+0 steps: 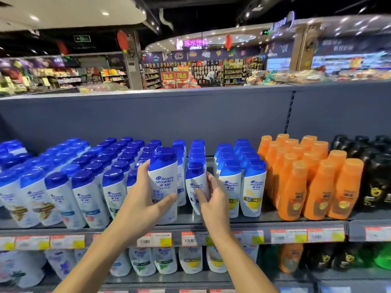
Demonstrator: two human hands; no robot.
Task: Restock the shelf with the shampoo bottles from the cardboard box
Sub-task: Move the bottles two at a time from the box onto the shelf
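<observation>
The left hand (146, 199) wraps a bottle (164, 182), upright, cap up, near the front edge of the shelf (275, 218). Just right stands a second bottle (195, 187), tilted slightly left; the right hand (213, 193), nearer it, rests spread fingers against its side without closing. The narrow gap between the two bottles looks decisive. No box in view.

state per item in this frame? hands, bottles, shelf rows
left hand: gripping a white shampoo bottle, upright, at the shelf front
right hand: fingers on a second white bottle, which tilts left
orange bottles: upright, rows full
black bottles: upright
top shelf: open gap around the two handled bottles
</observation>
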